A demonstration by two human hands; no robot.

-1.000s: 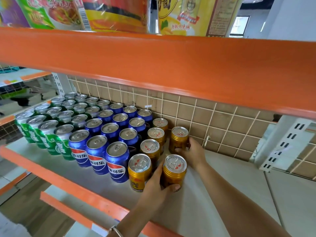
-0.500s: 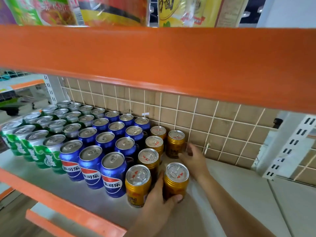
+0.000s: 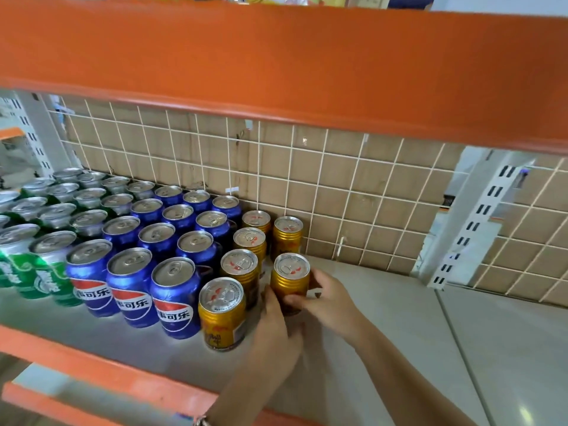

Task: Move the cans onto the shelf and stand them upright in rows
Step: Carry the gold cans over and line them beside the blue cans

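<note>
Nearest: orange front lip (image 3: 92, 361) of the shelf (image 3: 399, 348), with both forearms crossing it.

Left hand (image 3: 276, 330) and right hand (image 3: 329, 299) meet on one gold can (image 3: 290, 284). The left grip curls round its left side. The right grip pinches its right side between thumb and fingers. The can is upright, lid up. Its base is hidden behind the fingers, so contact with the shelf cannot be confirmed.

It sits in a second gold column, just right of the first gold column (image 3: 242, 272). The front can (image 3: 222, 312) of that first column is just left of the left hand.

Behind the held can, a rear gold can (image 3: 288, 235) stands near the wire grid (image 3: 353, 195), with a gap between the two. Further left are blue cans (image 3: 172, 241), then green cans (image 3: 58, 216), all upright in rows. The upper shelf edge (image 3: 276, 72) overhangs.

Risks, judged:
- The left knuckles lie close to the front can, so a sideways slip could knock it toward the lip.
- Letting go before the base is flat could tip the can into its neighbours.
- Pushing back too hard could shove the rear gold can against the grid.
- Uneven hand pressure would leave the can out of line.
</note>
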